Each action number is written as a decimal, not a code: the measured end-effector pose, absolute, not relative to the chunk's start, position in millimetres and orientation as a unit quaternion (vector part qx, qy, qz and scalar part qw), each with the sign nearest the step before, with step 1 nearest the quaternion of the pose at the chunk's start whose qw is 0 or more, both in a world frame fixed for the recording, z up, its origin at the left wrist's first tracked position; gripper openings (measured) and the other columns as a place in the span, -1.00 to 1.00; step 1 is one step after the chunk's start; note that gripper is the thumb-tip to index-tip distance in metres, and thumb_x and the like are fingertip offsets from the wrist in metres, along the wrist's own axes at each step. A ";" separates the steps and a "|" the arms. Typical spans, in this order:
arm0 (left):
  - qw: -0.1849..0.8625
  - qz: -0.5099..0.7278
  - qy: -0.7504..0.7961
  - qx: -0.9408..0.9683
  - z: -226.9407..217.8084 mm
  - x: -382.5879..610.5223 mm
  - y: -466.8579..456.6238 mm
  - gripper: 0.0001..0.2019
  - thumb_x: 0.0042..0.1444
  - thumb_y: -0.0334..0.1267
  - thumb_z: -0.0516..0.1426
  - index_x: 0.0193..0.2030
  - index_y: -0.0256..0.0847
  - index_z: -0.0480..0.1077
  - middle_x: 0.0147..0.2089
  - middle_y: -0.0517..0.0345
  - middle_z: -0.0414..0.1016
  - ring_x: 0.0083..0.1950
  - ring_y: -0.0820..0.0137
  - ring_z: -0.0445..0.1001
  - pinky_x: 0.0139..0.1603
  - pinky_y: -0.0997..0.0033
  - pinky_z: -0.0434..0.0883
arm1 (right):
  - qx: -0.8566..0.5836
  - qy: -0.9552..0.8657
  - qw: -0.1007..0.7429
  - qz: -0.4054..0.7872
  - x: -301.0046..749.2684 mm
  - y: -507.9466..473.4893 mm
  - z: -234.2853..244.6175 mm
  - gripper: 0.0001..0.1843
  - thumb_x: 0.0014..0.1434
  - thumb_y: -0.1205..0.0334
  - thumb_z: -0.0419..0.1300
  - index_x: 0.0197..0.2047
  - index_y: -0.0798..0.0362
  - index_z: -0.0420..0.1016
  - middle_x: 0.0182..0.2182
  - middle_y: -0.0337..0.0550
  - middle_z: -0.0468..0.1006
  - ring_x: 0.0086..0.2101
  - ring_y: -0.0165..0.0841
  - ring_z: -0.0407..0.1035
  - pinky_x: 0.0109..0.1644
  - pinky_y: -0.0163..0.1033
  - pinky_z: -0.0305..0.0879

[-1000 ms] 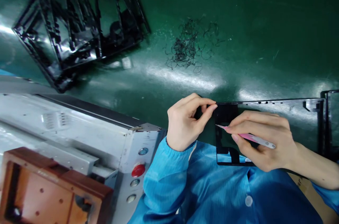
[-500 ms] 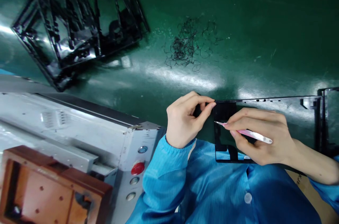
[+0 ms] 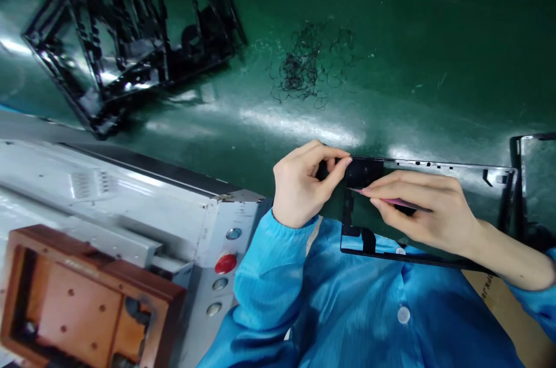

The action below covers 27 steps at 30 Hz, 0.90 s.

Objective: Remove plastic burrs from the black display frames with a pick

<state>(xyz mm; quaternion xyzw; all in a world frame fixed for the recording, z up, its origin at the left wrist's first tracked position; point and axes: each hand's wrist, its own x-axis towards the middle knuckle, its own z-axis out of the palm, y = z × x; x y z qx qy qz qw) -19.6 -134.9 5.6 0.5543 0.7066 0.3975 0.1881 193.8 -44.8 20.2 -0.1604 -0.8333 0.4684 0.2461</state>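
A thin black plastic frame (image 3: 452, 166) is held over the table edge, in front of a blue work jacket. At its upper left corner, the thumb and forefinger of my left hand (image 3: 299, 185) pinch the rim. My right hand (image 3: 428, 211) is closed round a slim pink-and-silver pointed tool (image 3: 397, 201). Its tip rests at or very close to the frame's left side bar; contact cannot be made out. My right hand covers part of the frame's opening and lower edge.
Curly black shavings (image 3: 302, 69) lie on the green table (image 3: 417, 66). Stacked black frames (image 3: 165, 75) stand at the upper left, another frame (image 3: 519, 182) at the right. A grey machine with a red button (image 3: 225, 263) and a brown fixture (image 3: 87, 292) fills the lower left.
The frame's right end has tilted downward, and its left end sits slightly higher. My right hand has shifted a little up and left, rolling the tool so less of its handle shows.
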 end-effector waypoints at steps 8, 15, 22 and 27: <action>0.183 0.405 0.705 0.553 4.7 -19.7 -134.7 -0.96 0.31 -0.31 0.34 -0.19 -0.18 0.66 -0.45 0.32 0.41 -0.47 0.54 0.28 -0.41 0.40 0.27 | -0.141 -0.834 0.244 0.474 195.0 -44.8 19.2 -0.83 0.40 0.53 0.30 -0.02 0.19 0.69 -0.08 0.00 0.73 -0.23 -0.42 0.61 -0.22 -0.36 0.52; 0.184 0.405 0.708 0.548 5.0 -19.4 -135.0 -0.96 0.31 -0.30 0.34 -0.19 -0.15 0.66 -0.45 0.32 0.41 -0.47 0.53 0.28 -0.41 0.39 0.27 | -0.146 -0.837 0.246 0.466 194.6 -44.6 19.7 -0.83 0.43 0.52 0.28 -0.02 0.18 0.68 -0.07 -0.03 0.73 -0.19 -0.43 0.62 -0.17 -0.39 0.52; 0.186 0.408 0.707 0.547 5.5 -19.0 -135.1 -0.96 0.31 -0.30 0.34 -0.19 -0.17 0.66 -0.44 0.31 0.41 -0.47 0.53 0.27 -0.41 0.38 0.28 | -0.151 -0.835 0.244 0.469 195.3 -45.2 19.0 -0.83 0.41 0.52 0.29 -0.02 0.19 0.69 -0.09 -0.04 0.73 -0.25 -0.43 0.61 -0.27 -0.36 0.50; 0.185 0.406 0.709 0.546 6.7 -18.6 -135.1 -0.96 0.31 -0.30 0.34 -0.19 -0.15 0.66 -0.44 0.31 0.41 -0.46 0.52 0.29 -0.40 0.37 0.28 | -0.152 -0.842 0.245 0.456 194.8 -45.6 19.9 -0.82 0.41 0.53 0.28 -0.03 0.17 0.69 -0.08 -0.06 0.73 -0.25 -0.47 0.60 -0.25 -0.39 0.49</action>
